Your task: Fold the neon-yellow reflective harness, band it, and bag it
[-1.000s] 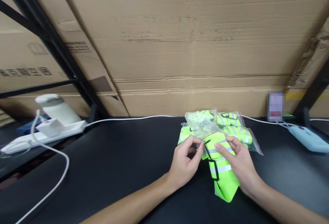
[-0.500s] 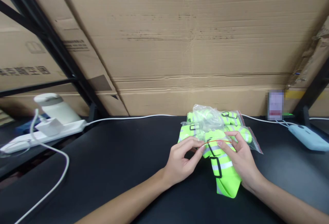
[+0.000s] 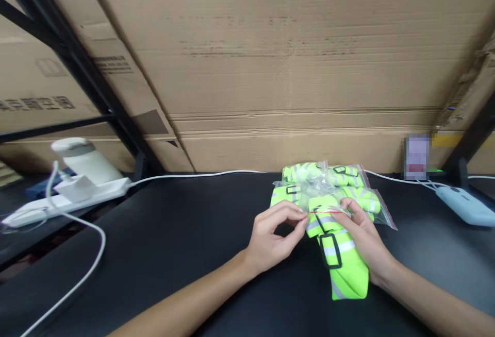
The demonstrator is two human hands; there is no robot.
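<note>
My left hand (image 3: 279,234) pinches the left end of a clear zip bag's red seal line (image 3: 324,212) between thumb and fingertips. At the right end of that line, my right hand (image 3: 361,236) grips the same bag with its fingers closed. Inside or behind the clear film shows a folded neon-green strap with silver reflective stripes (image 3: 323,226). Below, a wider green length (image 3: 350,275) with a black buckle (image 3: 331,251) hangs down by my right palm. Just behind my hands lie several clear bags with rolled green reflective straps (image 3: 305,172).
A white power strip (image 3: 104,192) with plug and cable sits at the left, beside a pale bottle (image 3: 88,159). At the right lie a light-blue power bank (image 3: 466,205) and a blurred-out phone (image 3: 416,156). Cardboard (image 3: 286,69) stands behind the black table (image 3: 193,223).
The bag's film at the back has sunk flatter. The buckled green strap has shifted slightly to the right. Both hands stay at the red seal line.
</note>
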